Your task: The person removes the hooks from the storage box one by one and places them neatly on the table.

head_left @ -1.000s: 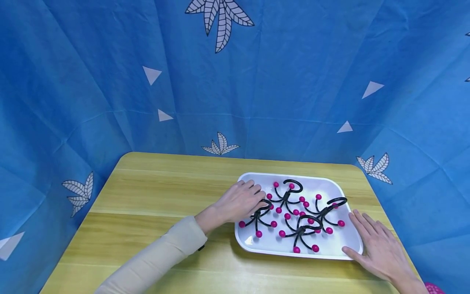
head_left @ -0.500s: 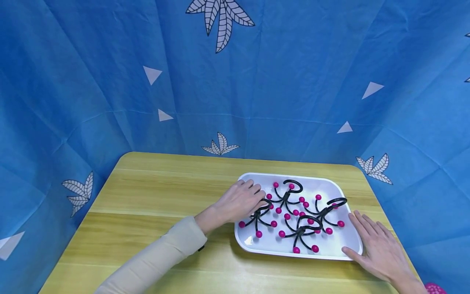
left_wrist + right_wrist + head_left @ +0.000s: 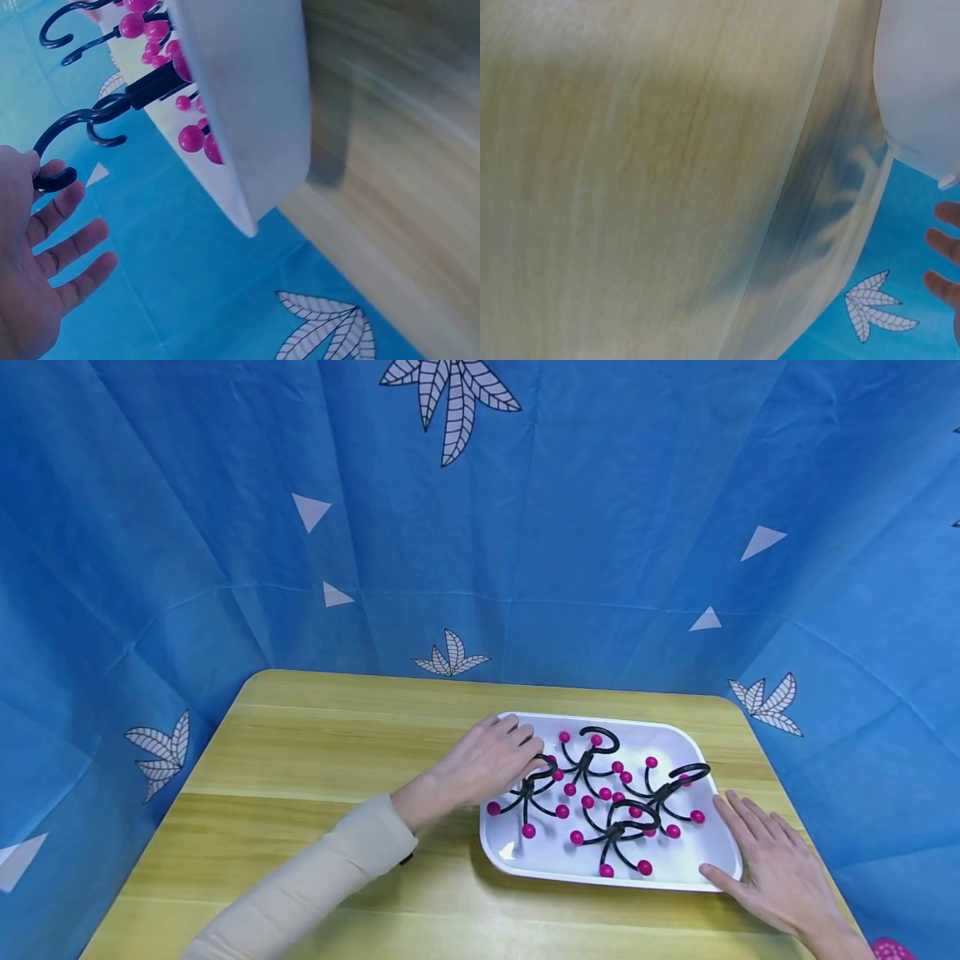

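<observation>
A white tray [image 3: 701, 858] holds several black hooked hangers with thin curved arms tipped by pink balls. My left hand [image 3: 483, 762] reaches over the tray's left side and pinches the curved hook of the leftmost hanger [image 3: 528, 790] between thumb and index finger. In the left wrist view, that hanger's black stem [image 3: 154, 84] slants toward the tray, and the other fingers [image 3: 88, 277] of the hand are spread apart. My right hand [image 3: 776, 864] rests with extended fingers against the tray's right edge; only its fingertips [image 3: 941, 244] show in the right wrist view.
Other hangers lie at the tray's back [image 3: 584, 764], front [image 3: 615, 831] and right [image 3: 662, 793]. The tray stands on the right half of a wooden table [image 3: 330, 735]. A blue patterned cloth [image 3: 450, 552] hangs behind and beside the table.
My left hand has shifted slightly up in the head view, and the leftmost hanger has moved a little with it. My right hand, the tray and the other hangers look unmoved.
</observation>
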Tool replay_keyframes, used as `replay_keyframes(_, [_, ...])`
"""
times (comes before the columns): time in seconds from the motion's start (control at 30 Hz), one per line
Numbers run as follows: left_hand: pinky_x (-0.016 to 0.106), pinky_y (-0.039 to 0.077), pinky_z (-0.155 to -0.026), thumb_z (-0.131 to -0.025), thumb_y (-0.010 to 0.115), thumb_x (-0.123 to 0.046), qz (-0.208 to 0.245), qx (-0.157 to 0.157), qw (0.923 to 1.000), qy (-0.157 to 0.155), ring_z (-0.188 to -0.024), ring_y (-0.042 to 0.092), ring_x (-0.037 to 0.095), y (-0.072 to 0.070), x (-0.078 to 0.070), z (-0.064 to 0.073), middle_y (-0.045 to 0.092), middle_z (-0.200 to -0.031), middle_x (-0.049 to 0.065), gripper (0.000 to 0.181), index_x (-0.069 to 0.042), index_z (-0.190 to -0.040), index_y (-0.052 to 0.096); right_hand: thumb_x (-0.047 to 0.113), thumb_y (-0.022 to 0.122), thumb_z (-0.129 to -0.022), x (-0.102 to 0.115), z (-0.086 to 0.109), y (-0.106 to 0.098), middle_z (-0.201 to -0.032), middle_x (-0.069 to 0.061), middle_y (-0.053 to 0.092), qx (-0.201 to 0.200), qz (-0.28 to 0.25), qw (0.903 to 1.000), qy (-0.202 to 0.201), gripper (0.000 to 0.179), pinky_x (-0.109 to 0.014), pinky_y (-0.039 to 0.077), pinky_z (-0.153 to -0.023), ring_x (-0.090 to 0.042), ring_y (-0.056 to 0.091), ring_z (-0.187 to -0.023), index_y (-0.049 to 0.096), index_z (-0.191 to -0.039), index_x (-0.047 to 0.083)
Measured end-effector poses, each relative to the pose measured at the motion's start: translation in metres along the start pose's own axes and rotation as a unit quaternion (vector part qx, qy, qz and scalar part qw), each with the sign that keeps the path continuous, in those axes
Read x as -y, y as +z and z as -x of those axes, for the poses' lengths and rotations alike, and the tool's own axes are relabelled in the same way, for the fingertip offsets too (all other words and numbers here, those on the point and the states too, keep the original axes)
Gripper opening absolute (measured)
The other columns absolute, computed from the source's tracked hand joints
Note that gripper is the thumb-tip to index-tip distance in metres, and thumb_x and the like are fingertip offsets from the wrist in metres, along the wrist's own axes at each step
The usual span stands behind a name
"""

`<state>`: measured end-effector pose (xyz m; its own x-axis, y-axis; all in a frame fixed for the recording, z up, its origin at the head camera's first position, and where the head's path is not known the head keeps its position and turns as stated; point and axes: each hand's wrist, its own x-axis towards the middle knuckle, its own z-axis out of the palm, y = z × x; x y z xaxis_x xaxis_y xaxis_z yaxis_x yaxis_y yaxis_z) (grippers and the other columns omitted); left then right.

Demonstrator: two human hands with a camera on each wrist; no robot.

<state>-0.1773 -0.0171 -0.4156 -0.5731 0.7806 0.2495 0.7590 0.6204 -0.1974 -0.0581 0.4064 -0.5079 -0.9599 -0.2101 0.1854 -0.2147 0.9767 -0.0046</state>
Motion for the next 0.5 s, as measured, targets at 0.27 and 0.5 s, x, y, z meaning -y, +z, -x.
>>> replay_keyframes(0.27, [0.029,0.058,-0.084,-0.111,0.050,-0.044,-0.017,-0.025,0.9995,0.009,-0.093,0.065,0.013,-0.020,0.011,-0.001,0.070,-0.100,-0.007,0.028,-0.023,-0.109,0.067,0.069,0.074,-0.083,0.000,0.000,-0.001,-0.154,-0.026,0.051,0.005,0.006,1.0000,0.000,0.106,-0.070,0.039,-0.109,-0.047,0.046,-0.137,0.034,-0.164,0.012])
replay_keyframes(0.5, [0.030,0.060,-0.088,-0.111,0.052,-0.042,-0.009,-0.026,0.9996,-0.006,-0.093,0.066,0.014,-0.037,0.020,0.003,0.071,-0.101,-0.005,0.026,-0.021,-0.109,0.067,0.067,0.074,-0.083,-0.001,0.001,-0.001,-0.153,-0.026,0.051,-0.008,0.003,0.9999,-0.009,0.104,-0.068,0.039,-0.108,-0.046,0.047,-0.136,0.035,-0.164,0.013])
